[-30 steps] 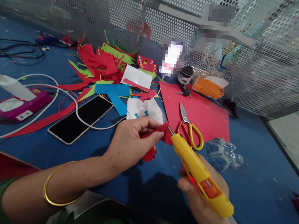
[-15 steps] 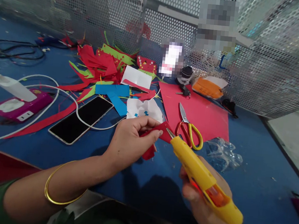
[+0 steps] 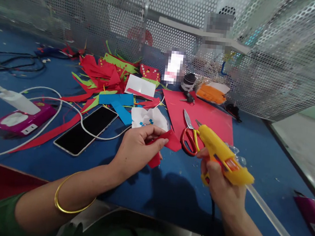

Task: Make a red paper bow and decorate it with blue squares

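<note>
My left hand (image 3: 140, 146) pinches a folded piece of red paper (image 3: 173, 141) between thumb and fingers, just above the blue table. Part of the paper is hidden behind the fingers. In my right hand (image 3: 221, 179) is a yellow hot glue gun (image 3: 221, 152), its nozzle pointing up and left, apart from the paper. A long clear glue stick (image 3: 273, 218) sticks out of its back end. Scissors (image 3: 190, 141) with one red and one yellow handle lie between the hands, partly covered by the glue gun. White crumpled paper (image 3: 149, 117) with small blue squares lies behind my left hand.
A large red sheet (image 3: 216, 116) carries keys (image 3: 189, 97). Left of it lie red, green and blue paper strips (image 3: 114, 99), a phone (image 3: 86, 129) and a purple power strip (image 3: 25, 118) with a white cable. Perforated metal panels (image 3: 99, 23) border the back.
My right hand has lifted the glue gun up and to the right, so its nozzle has left the red paper. My left hand still holds the paper in much the same place.
</note>
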A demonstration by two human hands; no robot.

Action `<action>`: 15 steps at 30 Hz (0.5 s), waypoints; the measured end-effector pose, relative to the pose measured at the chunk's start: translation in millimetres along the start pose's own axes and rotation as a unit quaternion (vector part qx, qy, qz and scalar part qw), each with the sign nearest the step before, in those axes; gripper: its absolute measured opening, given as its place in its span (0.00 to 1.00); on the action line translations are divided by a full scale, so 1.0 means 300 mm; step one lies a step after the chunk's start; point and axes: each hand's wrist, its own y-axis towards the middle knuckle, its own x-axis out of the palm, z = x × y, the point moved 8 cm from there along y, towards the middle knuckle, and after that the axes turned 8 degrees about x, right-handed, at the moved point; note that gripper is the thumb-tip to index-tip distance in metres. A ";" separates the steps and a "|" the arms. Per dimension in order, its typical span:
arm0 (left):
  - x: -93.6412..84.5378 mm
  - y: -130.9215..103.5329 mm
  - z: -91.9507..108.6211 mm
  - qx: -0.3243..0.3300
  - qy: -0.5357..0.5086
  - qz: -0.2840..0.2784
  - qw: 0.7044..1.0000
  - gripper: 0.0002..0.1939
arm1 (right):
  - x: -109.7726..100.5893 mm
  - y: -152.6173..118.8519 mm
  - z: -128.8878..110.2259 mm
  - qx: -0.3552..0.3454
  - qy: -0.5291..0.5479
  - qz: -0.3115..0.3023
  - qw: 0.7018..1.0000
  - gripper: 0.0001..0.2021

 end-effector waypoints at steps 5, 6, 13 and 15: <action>0.001 0.004 0.002 0.012 -0.011 -0.015 1.000 0.08 | -0.123 0.091 0.069 0.079 -0.100 0.043 0.991 0.16; 0.001 0.004 0.002 0.010 -0.014 -0.019 1.000 0.08 | -0.155 0.105 0.082 0.069 -0.135 0.049 0.987 0.17; -0.028 0.007 0.018 0.013 -0.029 -0.021 0.999 0.10 | -0.278 0.143 0.242 0.071 -0.407 0.010 0.911 0.15; -0.043 0.009 0.030 0.011 -0.039 -0.013 0.999 0.10 | -0.283 0.145 0.277 0.079 -0.441 -0.006 0.894 0.14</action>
